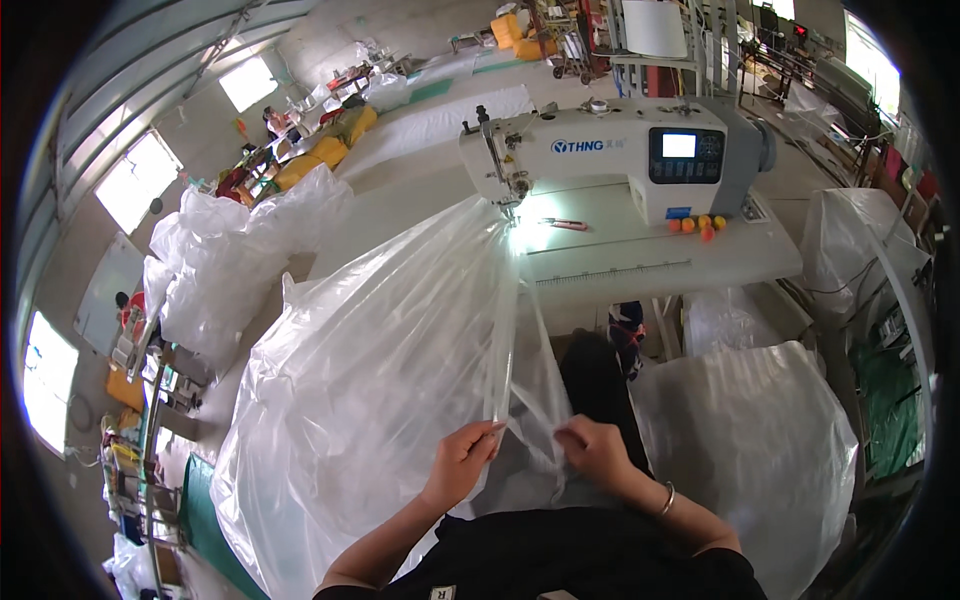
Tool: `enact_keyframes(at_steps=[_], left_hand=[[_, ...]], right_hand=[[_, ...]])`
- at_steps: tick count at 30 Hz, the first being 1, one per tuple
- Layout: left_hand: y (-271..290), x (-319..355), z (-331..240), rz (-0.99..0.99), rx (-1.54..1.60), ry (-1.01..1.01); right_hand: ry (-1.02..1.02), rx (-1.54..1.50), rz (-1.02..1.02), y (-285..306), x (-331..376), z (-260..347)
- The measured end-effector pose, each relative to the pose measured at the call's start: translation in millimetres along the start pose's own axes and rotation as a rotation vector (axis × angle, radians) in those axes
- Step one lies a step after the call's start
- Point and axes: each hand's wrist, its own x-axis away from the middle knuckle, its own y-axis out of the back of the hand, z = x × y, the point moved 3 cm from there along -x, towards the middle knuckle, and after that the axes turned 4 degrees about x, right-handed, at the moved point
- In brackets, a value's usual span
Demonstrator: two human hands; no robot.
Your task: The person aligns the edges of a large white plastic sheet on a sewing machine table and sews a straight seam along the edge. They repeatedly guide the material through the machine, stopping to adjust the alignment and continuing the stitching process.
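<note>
A large sheet of clear plastic film [340,350] runs from under the needle of a white sewing machine [600,150] down over my lap. My left hand [464,462] pinches a folded strip of its edge between thumb and fingers. Just to the right, my right hand [592,450] is closed on another edge of the same film, with a bracelet at that wrist. Between the two hands the film hangs in a narrow gap. The machine's lamp glares at the needle, hiding the stitching point.
On the machine table [620,270] lie a red thread snipper [566,224] and several small orange and yellow balls [706,234]. More film [750,450] is heaped at my right, and a bulky plastic pile [220,270] stands at the left. A person [282,128] is at the far left.
</note>
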Motion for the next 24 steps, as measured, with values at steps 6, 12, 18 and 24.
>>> enact_keyframes(at_steps=[6,12,18,24], left_hand=[[-11,-6,-13,0.070,-0.208,-0.182],[-4,-4,3,0.088,0.136,0.088],[22,-11,-32,0.105,-0.304,-0.107],[-3,-37,-78,0.472,-1.007,-0.753]], right_hand=[[0.458,0.320,0.208,-16,-18,68],[0.520,0.437,0.465,-38,-23,74],[-0.150,-0.470,0.207,-32,-106,11],[-0.224,-0.569,0.253,-157,-162,-33]])
